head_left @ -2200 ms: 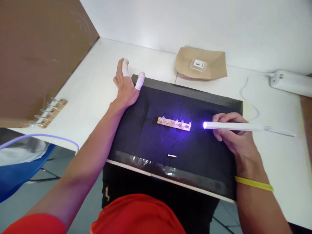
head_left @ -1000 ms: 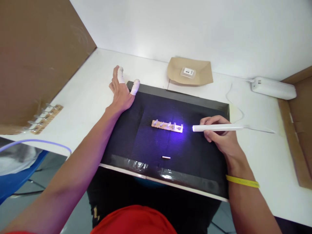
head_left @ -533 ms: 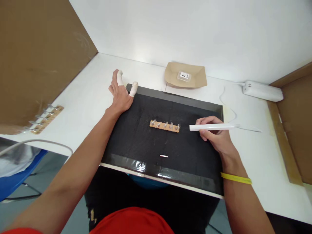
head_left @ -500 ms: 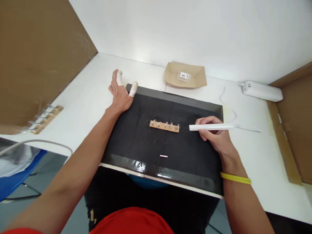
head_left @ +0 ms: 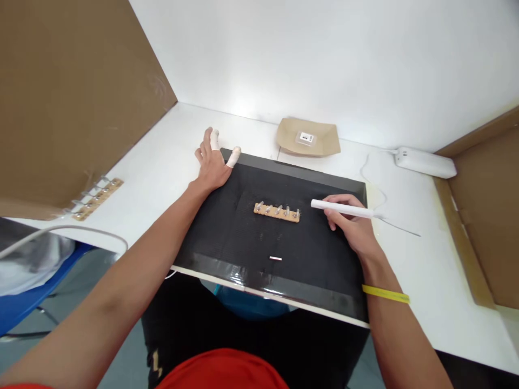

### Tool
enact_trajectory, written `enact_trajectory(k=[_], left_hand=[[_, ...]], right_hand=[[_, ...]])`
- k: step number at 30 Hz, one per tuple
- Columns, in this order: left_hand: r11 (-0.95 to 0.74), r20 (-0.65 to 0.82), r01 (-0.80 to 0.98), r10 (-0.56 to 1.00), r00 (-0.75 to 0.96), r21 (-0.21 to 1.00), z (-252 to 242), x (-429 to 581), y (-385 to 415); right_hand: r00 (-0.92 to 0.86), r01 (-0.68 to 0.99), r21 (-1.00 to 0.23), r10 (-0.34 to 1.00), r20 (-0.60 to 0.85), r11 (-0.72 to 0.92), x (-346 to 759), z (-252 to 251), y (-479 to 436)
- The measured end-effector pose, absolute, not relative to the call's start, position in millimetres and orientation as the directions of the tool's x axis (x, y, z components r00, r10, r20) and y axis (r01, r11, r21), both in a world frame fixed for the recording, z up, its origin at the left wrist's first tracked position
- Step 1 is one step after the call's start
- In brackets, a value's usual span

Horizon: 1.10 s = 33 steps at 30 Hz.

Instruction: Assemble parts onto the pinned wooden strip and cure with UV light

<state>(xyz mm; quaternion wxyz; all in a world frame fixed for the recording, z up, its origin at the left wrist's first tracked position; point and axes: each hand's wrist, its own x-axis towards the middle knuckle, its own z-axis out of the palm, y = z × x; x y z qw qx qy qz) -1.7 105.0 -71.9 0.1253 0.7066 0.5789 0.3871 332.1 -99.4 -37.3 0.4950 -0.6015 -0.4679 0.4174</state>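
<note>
A small tan strip with several metal pins (head_left: 277, 211) lies in the middle of a black mat (head_left: 227, 237). My right hand (head_left: 352, 227) is closed on a white pen-shaped light (head_left: 343, 209), its tip just right of the strip and unlit. My left hand (head_left: 214, 161) rests flat at the mat's far left corner, fingers spread, with white finger cots on two fingertips. A tiny white piece (head_left: 275, 258) lies on the mat nearer to me.
A brown paper tray (head_left: 324, 141) with a small labelled packet stands behind the mat. A white power unit (head_left: 425, 162) and its thin cable lie at the right. Another pinned strip (head_left: 96, 198) sits at the left by a cardboard sheet (head_left: 65, 97). More cardboard (head_left: 482, 216) lies right.
The purple glow at the pen's tip has gone out. My right hand has tilted the pen slightly and kept it beside the strip. The left hand has stayed put.
</note>
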Motion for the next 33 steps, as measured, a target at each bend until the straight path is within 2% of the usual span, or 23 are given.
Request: enact_trajectory(k=[6,8,10,12,15,19,22,26,30,33], left_hand=[[-0.313,0.415,0.752,0.908,0.058,0.58,-68,2,101],[-0.299,0.386,0.783,0.919,0.081,0.545,-65,3,99],[-0.292,0.366,0.806,0.925,0.101,0.514,-62,4,98],[-0.293,0.357,0.821,0.927,0.118,0.49,-60,5,95],[-0.301,0.348,0.834,0.927,0.142,0.462,-57,6,91],[-0.324,0.353,0.828,0.921,0.165,0.458,-56,5,85],[-0.323,0.353,0.825,0.922,0.163,0.464,-56,3,82],[-0.317,0.351,0.824,0.923,0.156,0.47,-57,1,81],[-0.315,0.36,0.825,0.921,0.147,0.468,-59,1,82],[-0.328,0.372,0.826,0.915,0.157,0.458,-61,1,83]], right_hand=[[0.119,0.168,-0.959,0.971,-0.208,-0.227,334,-8,-117],[0.068,0.316,-0.891,0.944,-0.323,-0.327,338,5,-125],[0.06,0.54,-0.739,0.895,-0.442,-0.402,341,15,-131],[0.103,0.707,-0.572,0.861,-0.499,-0.416,342,18,-134],[0.198,0.817,-0.418,0.875,-0.443,-0.396,334,15,-135],[0.319,0.907,-0.181,0.9,-0.298,-0.381,314,9,-142],[0.346,0.924,-0.093,0.915,-0.205,-0.37,306,15,-147],[0.261,0.953,-0.124,0.957,-0.125,-0.276,303,25,-143],[-0.011,0.956,-0.292,0.994,-0.11,-0.022,295,15,-120],[-0.105,0.913,-0.403,0.992,-0.07,0.068,288,-4,-100]])
